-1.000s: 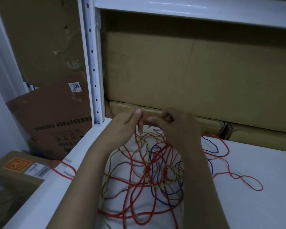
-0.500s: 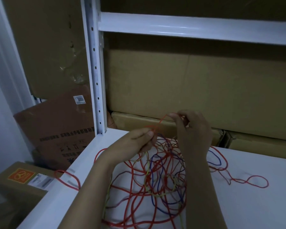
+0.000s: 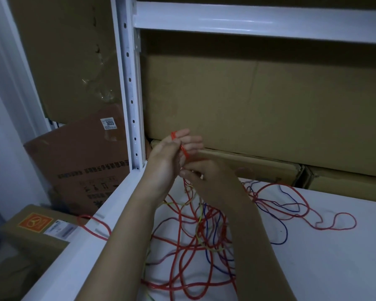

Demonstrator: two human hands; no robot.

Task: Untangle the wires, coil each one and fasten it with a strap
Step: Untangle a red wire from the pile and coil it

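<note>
A tangle of wires [image 3: 193,235] in red, blue and yellow lies on the white shelf board [image 3: 313,257]. My left hand [image 3: 167,155] is raised above the heap with its fingers held straight. The red wire [image 3: 183,151] is looped over the index finger and runs down across the other fingers. Just below it, my right hand [image 3: 213,181] pinches that red wire between curled fingertips near the left palm. From there the strand drops into the heap. A blue wire [image 3: 284,233] and a red loop [image 3: 343,222] trail off to the right.
A white perforated shelf post [image 3: 130,94] stands just left of my hands, with a white beam [image 3: 248,22] overhead. Large cardboard boxes [image 3: 269,105] close off the back of the shelf. More boxes [image 3: 80,161] sit on the floor at left. One red loop [image 3: 93,227] hangs over the shelf's left edge.
My left hand has risen and straightened its fingers, and the red wire now loops round them. My right hand has dropped from above the heap to just under the left hand.
</note>
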